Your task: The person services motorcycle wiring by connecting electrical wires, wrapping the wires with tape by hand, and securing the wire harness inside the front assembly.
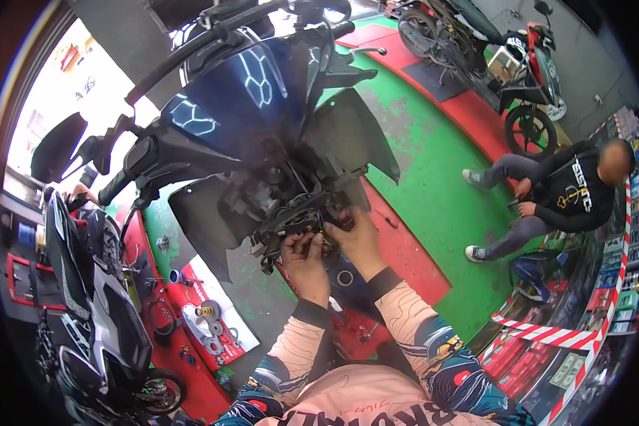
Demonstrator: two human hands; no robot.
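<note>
The front of a dark blue scooter (241,99) faces me, with dark panels (344,131) spread at both sides and its inner mechanism and wiring (291,216) exposed. My left hand (304,261) is closed at the lower edge of that opening, its fingertips pinched on a small bundle of wires and connectors. Just to its right my right hand (355,241) has curled fingers on the same wiring, where thin yellow wires show; its fingertips are partly hidden among the parts.
A seated person (575,192) in black is at right, beside a display counter (547,334) with striped tape. A motorcycle (468,50) stands on a red platform behind. Another motorcycle (92,284) is at left, beside loose parts on a white board (231,348). A hand (85,195) shows at far left.
</note>
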